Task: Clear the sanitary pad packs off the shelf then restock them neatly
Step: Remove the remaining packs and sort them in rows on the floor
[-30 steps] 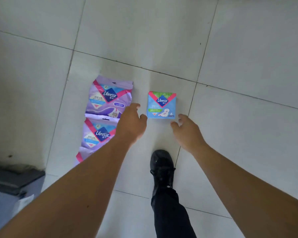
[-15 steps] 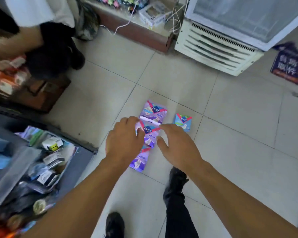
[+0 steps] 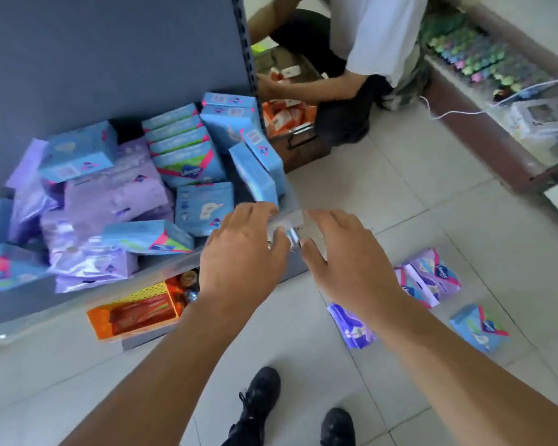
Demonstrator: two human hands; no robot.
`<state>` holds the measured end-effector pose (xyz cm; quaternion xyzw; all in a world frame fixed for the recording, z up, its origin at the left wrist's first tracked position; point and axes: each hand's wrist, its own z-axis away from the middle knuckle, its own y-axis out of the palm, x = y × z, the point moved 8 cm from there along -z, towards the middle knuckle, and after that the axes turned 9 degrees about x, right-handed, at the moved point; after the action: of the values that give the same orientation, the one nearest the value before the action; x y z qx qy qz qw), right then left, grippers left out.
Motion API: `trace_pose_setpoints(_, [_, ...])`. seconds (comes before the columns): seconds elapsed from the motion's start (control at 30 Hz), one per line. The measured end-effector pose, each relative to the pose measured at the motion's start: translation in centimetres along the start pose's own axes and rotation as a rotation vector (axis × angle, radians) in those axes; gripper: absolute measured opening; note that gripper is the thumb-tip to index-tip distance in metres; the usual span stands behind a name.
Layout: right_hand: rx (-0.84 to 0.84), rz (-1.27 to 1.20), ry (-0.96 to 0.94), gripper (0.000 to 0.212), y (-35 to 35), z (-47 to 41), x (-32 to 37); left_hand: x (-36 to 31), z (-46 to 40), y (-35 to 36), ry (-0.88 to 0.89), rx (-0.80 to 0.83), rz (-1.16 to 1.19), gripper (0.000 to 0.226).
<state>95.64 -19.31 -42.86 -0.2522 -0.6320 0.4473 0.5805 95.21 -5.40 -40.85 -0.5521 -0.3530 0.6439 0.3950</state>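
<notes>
Head view shows both arms stretched toward the corner of the grey shelf [image 3: 290, 217]. The left hand [image 3: 242, 252] hovers at the shelf's front edge with fingers loosely spread, holding nothing. The right hand [image 3: 345, 255] is just beside it, fingers also relaxed and apart, empty. On the shelf lies a jumbled heap of blue packs [image 3: 187, 162] and purple packs [image 3: 110, 194], some tilted, some flat. On the floor tiles [image 3: 432, 188] to the right lie several purple packs [image 3: 432, 278] touching one another, with a single blue pack on the floor [image 3: 477, 326] near them. An orange box [image 3: 136, 313] sits below the shelf. Another person in a white shirt [image 3: 377, 33] crouches beyond the shelf.
</notes>
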Motion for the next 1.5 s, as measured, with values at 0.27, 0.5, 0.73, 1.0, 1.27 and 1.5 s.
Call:
trace_pose_setpoints(0.27, [0.064, -0.050, -0.176, 0.046, 3.7, -3.4, 7.7, 11.5, 6.0, -5.3, -0.296, -0.172, 0.075, 0.035])
trace_pose_setpoints(0.5, [-0.050, -0.103, -0.254, 0.051, 7.3, -5.4, 11.3, 18.0, 6.3, -4.5, -0.379, -0.169, 0.161, 0.038])
trace_pose_setpoints(0.73, [0.254, -0.233, -0.257, 0.075, 17.1, -8.8, 16.7, 23.9, 6.0, -3.6, -0.385, -0.147, 0.196, 0.038])
trace_pose_setpoints(1.0, [0.170, -0.678, -0.052, 0.037, 15.3, -9.0, 14.5, 26.2, 4.6, -4.1, -0.279, -0.203, 0.415, 0.053])
trace_pose_setpoints(1.27, [0.275, -1.306, 0.378, 0.040, 14.4, -1.3, 7.3, 18.9, 1.8, -0.4, -0.186, 0.132, 1.128, 0.046])
trace_pose_setpoints(1.5, [-0.078, -1.297, 0.555, 0.048, 9.2, 7.5, -3.1, 8.3, 0.9, 6.1, -0.048, 0.501, 1.025, 0.051])
